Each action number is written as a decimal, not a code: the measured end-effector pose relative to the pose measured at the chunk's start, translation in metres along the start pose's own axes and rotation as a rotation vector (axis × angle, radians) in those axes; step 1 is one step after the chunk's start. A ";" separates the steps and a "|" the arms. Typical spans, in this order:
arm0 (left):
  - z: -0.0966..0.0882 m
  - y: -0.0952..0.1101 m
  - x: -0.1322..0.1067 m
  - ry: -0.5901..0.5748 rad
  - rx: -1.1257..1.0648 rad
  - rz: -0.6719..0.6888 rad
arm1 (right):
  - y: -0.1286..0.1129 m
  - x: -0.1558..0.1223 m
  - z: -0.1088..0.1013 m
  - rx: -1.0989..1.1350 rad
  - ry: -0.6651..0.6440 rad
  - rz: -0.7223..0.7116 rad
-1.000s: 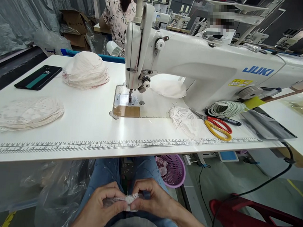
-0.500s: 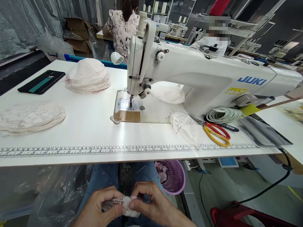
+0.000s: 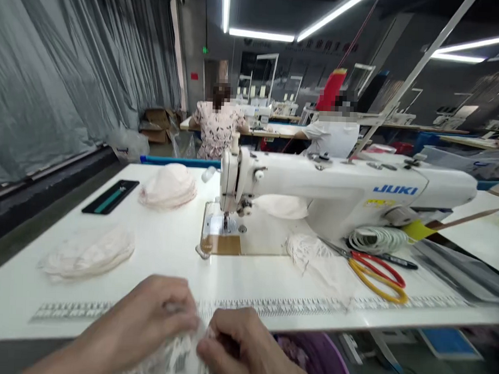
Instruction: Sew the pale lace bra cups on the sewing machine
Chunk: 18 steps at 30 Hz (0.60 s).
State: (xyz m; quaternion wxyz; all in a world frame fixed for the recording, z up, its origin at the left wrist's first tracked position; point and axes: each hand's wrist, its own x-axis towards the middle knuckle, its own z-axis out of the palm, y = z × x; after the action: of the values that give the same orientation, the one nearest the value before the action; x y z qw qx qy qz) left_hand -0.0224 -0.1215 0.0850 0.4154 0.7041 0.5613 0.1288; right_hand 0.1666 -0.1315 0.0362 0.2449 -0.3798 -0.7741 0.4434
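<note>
At the table's front edge my left hand and my right hand pinch a white lace piece between them, blurred by motion. Fingers of both hands are closed on its upper edge, and its lower part runs out of the picture. Beyond them stands a white sewing machine, its needle area over a metal plate. To the left lie two stacks of pale fabric pieces, a nearer stack and a farther stack. A loose lace piece rests right of the plate.
Scissors with red and yellow handles lie beside a coil of pale cord. A dark phone is at the left. A ruler strip runs along the front edge. Below is a purple basket. Two people sit beyond.
My hands have risen from above my lap to the table's front edge, bringing the lace piece with them. The view has tilted upward, showing more of the room.
</note>
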 end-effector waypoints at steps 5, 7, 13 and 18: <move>-0.039 0.002 0.111 -0.015 0.198 0.104 | 0.027 0.047 -0.056 -0.467 0.250 0.002; -0.038 -0.004 0.141 -0.021 0.222 0.115 | 0.041 0.052 -0.075 -0.536 0.268 -0.064; -0.029 -0.012 0.167 -0.047 0.261 0.139 | 0.059 0.068 -0.091 -0.780 0.161 -0.551; -0.032 -0.015 0.184 0.053 0.350 0.208 | 0.078 0.085 -0.082 -0.851 0.282 -0.661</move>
State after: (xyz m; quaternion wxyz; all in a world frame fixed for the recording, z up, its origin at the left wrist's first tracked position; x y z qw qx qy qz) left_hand 0.0090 0.0582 0.0417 0.2561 0.8161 0.5103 0.0898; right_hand 0.2038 0.0025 0.0119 0.2975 -0.2378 -0.9224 -0.0640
